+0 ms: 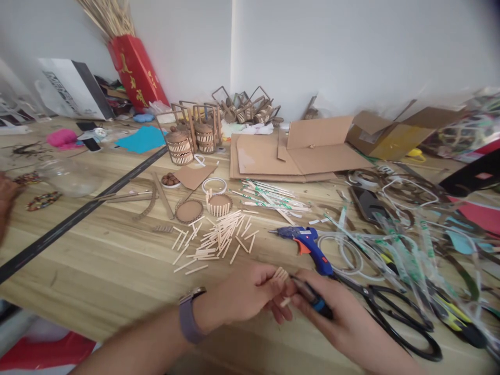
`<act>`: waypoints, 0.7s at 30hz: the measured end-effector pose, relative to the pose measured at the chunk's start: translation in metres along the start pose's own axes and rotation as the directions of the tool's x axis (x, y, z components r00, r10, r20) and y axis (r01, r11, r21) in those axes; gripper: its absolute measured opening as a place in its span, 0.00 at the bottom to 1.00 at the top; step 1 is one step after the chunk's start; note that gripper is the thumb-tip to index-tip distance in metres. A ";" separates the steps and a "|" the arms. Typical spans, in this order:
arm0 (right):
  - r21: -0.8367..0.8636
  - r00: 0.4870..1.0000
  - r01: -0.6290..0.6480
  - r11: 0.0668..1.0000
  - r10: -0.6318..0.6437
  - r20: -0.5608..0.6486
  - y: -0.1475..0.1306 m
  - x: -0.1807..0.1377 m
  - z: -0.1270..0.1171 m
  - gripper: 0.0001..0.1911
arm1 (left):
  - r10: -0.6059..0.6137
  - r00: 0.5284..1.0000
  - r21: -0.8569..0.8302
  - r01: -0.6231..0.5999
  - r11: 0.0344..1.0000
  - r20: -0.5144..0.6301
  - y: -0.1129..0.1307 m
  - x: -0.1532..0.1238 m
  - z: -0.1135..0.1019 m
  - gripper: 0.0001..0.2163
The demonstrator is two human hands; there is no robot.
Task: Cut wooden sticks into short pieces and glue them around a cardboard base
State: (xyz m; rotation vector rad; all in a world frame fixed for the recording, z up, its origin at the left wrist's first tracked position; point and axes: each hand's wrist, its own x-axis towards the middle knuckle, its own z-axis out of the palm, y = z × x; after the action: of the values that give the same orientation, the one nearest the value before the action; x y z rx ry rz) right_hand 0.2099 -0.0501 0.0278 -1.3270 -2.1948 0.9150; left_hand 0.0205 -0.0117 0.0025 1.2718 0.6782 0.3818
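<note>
My left hand (246,294), with a watch on the wrist, is closed on a small bundle of short wooden sticks (279,274) near the table's front edge. My right hand (336,312) touches it from the right and grips a small dark tool with a blue tip (314,301) against the sticks. A pile of loose wooden sticks (213,239) lies just beyond my hands. A blue glue gun (307,244) rests on the table right above my right hand.
Black scissors (394,312) and tangled plastic wrappers (390,234) lie at the right. Small round wooden baskets (195,138), a half-built one (219,204), flat cardboard (281,153), a glass bowl (70,177) and a red box (135,70) stand farther back. Another person's hand (5,200) shows at the left edge.
</note>
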 end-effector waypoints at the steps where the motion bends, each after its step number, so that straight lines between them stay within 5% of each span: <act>1: -0.040 1.000 0.023 0.999 -0.023 -0.004 0.000 0.000 0.004 0.09 | -0.020 1.000 -0.007 0.020 1.000 -0.016 0.000 0.000 0.002 0.18; 5: -0.210 0.984 0.019 0.978 -0.055 -0.167 0.012 -0.001 0.017 0.06 | -0.062 0.998 -0.025 0.061 0.998 -0.032 0.001 0.001 0.006 0.17; 12: -0.099 0.904 -0.140 0.985 0.086 -0.419 0.024 0.000 0.026 0.10 | -0.060 0.998 -0.225 0.064 0.972 0.025 -0.004 0.006 0.003 0.33; 21: 0.069 0.888 -0.126 0.990 0.143 -0.438 0.019 0.002 0.035 0.14 | -0.090 0.994 -0.340 0.063 0.938 -0.066 -0.006 0.005 0.004 0.32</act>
State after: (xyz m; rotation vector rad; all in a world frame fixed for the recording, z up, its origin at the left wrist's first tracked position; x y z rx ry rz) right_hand 0.1982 -0.0531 -0.0101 -1.5108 -1.7458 0.6187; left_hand 0.0262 -0.0134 -0.0039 0.9051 0.6948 0.4658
